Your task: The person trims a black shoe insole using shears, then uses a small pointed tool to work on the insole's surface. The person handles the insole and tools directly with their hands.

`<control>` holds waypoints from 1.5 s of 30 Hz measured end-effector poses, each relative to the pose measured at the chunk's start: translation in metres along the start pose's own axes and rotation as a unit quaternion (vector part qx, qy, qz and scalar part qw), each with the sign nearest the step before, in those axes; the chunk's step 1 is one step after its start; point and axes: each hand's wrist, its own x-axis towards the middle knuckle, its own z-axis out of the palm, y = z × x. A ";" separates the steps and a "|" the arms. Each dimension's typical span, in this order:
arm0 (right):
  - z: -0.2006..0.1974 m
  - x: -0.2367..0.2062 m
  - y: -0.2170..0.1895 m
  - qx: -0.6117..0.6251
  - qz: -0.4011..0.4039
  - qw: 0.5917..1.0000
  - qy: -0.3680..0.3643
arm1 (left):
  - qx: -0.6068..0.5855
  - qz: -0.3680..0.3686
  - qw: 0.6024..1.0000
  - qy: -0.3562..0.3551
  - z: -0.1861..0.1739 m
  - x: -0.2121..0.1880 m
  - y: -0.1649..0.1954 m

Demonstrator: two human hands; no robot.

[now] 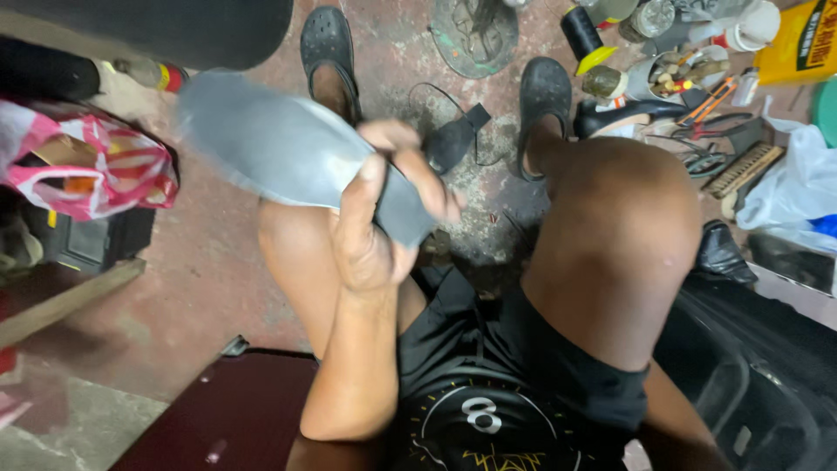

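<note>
- The left hand grips a grey shoe sole, fingers closed on its narrow end, centre of frame.
- The right hand is not visible.
- It seems an inspecting step; the next move needs a firm hold.

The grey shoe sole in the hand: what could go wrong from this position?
The left hand grips the grey shoe sole only at its narrow end, and the wide end looks blurred, so it might slip or flap loose. It hangs above bare knees, so it could strike them. If dropped, it may land among the tools on the floor.
</note>
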 end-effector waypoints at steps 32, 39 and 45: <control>-0.031 0.242 -0.155 -0.090 -0.330 0.939 -0.002 | -0.133 -0.089 0.970 0.184 -0.042 0.143 -0.057; -0.018 0.259 -0.157 -0.218 -0.305 0.924 -0.078 | -0.201 -0.132 0.969 0.047 -0.068 0.165 -0.074; -0.011 0.260 -0.147 -0.081 -0.322 0.943 -0.013 | -0.176 -0.176 0.963 0.101 -0.068 0.130 -0.092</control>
